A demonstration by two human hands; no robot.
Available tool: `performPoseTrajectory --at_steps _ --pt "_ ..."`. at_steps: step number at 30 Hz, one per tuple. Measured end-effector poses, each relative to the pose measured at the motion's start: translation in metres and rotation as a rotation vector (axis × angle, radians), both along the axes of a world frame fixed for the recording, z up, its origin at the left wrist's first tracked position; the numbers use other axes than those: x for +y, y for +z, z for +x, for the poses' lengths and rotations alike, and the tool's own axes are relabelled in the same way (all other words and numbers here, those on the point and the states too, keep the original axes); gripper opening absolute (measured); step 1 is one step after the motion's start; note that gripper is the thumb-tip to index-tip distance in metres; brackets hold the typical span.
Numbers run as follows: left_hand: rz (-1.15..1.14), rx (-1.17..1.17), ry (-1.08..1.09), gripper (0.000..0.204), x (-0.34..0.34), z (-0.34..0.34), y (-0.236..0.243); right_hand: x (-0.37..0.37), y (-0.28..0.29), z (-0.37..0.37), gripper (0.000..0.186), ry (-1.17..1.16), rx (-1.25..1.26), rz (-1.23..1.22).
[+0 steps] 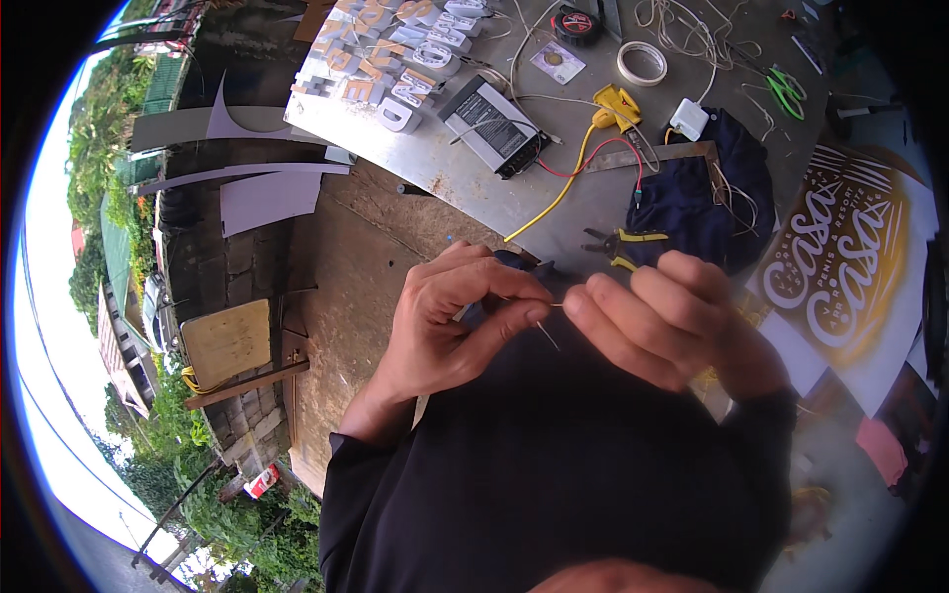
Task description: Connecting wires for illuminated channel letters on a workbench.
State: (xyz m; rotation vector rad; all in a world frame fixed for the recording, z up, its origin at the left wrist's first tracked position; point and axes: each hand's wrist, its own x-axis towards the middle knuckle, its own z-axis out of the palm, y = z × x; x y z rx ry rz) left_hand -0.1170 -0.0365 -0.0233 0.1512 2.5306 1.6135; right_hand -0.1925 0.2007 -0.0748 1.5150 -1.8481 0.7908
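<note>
My left hand [460,316] pinches a thin wire [549,334] between thumb and index finger, with a short length hanging below the pinch. My right hand [657,321] is curled just to the right, its fingertips at the same fine wire, in front of my dark top. Wire cutters with yellow handles [633,238] lie on the metal table [415,158] beyond my hands, beside a dark blue cloth [732,217]. A yellow cable [549,203] runs from a yellow connector [613,109] near a black power unit [489,124].
Cut-out letters [395,64], a tape measure [578,25], a tape roll [643,62], green-handled scissors [786,91] and a metal square [672,153] are on the table. A printed sign sheet [865,376] lies at the right. A block wall [237,252] and greenery stand at the left.
</note>
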Motion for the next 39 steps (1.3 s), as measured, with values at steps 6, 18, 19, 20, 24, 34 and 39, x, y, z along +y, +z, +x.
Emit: performPoseTrajectory --at_steps 6,18,19,20,24,34,39 --pt "-0.028 0.031 0.008 0.013 0.001 -0.001 0.002 0.001 0.000 -0.003 0.021 -0.016 0.037 0.019" --pt "-0.509 0.628 -0.047 0.022 0.002 -0.006 -0.012 -0.023 -0.014 0.000 0.014 0.104 -0.671 -0.091" --pt "-0.507 0.629 -0.050 0.022 0.002 -0.007 -0.013 -0.023 -0.007 0.001 0.015 0.141 -0.887 -0.084" --pt "-0.554 0.681 -0.053 0.022 0.002 -0.007 -0.013 -0.021 0.000 -0.001 0.015 0.141 -0.888 -0.084" --pt "-0.475 0.653 -0.033 0.023 -0.002 -0.007 -0.015 -0.007 0.003 -0.009 0.041 0.520 -2.098 0.041" --pt "-0.134 0.240 0.012 0.018 0.000 -0.006 -0.003 -0.009 -0.001 -0.001 0.031 0.009 -0.151 -0.042" --pt "-0.242 0.342 -0.050 0.024 0.000 -0.004 -0.004 -0.011 -0.003 0.001 0.025 -0.008 -0.135 -0.066"
